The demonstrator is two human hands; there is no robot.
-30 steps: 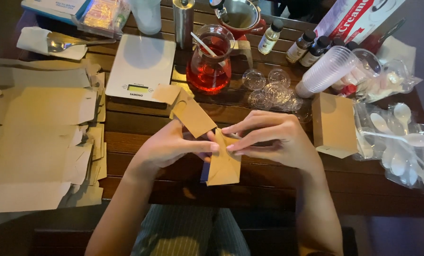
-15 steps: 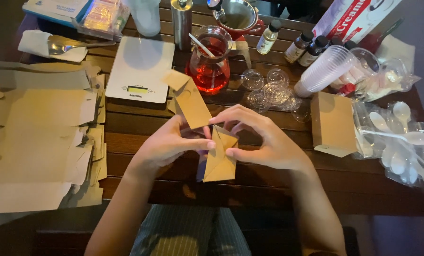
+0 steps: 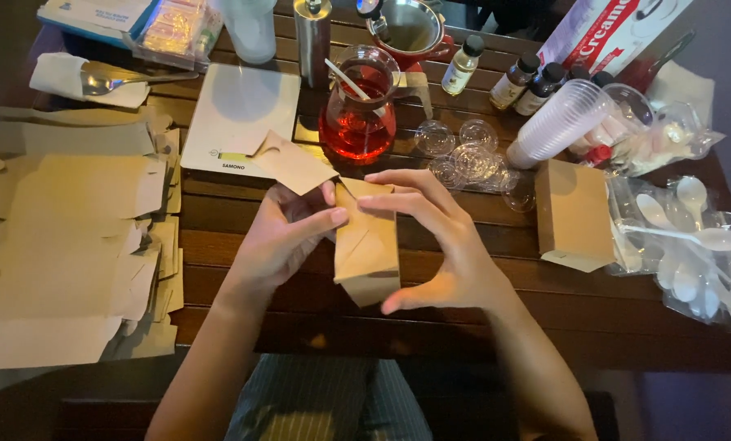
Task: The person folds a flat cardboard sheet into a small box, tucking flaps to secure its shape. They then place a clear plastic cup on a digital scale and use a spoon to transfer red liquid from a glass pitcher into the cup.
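Brown cardboard box [image 3: 368,249] gripped by both hands, left [image 3: 280,237] and right [image 3: 443,245].

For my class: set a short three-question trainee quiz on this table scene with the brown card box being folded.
1. True or false: both hands hold the brown card box.
2. What stands just beyond the box? A) glass jug of red liquid B) a kettle C) a lamp
3. On which side of the table do the flat card blanks lie?

Key:
1. True: left hand and right hand both grip it.
2. A
3. The person's left.
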